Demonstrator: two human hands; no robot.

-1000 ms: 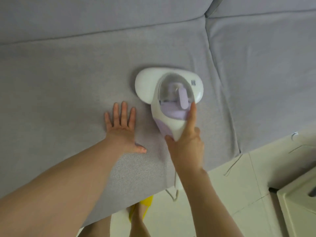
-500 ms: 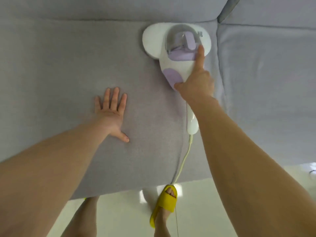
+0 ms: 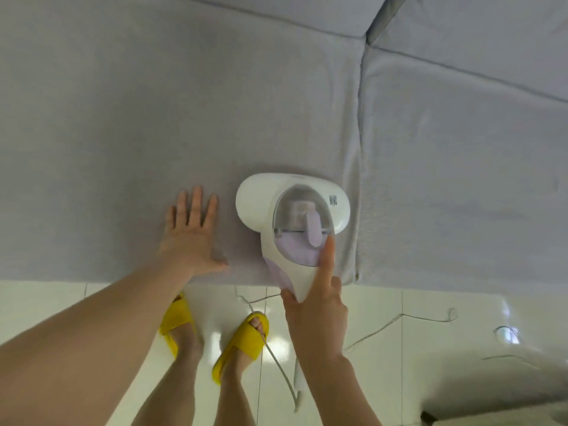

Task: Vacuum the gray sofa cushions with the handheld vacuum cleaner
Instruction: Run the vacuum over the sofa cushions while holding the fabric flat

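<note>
A white and lilac handheld vacuum cleaner [image 3: 285, 207] lies head-down on the gray seat cushion [image 3: 153, 118], close to its front edge and beside the seam with the right cushion [image 3: 461, 179]. My right hand [image 3: 316, 315] grips the vacuum's handle, with the index finger stretched along the clear dust cup. My left hand [image 3: 192, 238] presses flat on the same cushion, fingers straight, just left of the vacuum head.
The sofa's back cushions [image 3: 276, 7] run along the top. Below the sofa edge is glossy white tile floor [image 3: 399, 348] with the vacuum's cord [image 3: 384, 329] trailing across it. My feet in yellow slippers [image 3: 242, 342] stand by the sofa front.
The vacuum has been pulled back from the rear of the seat cushion toward its front edge by my right hand. My left hand stays flat on the cushion.
</note>
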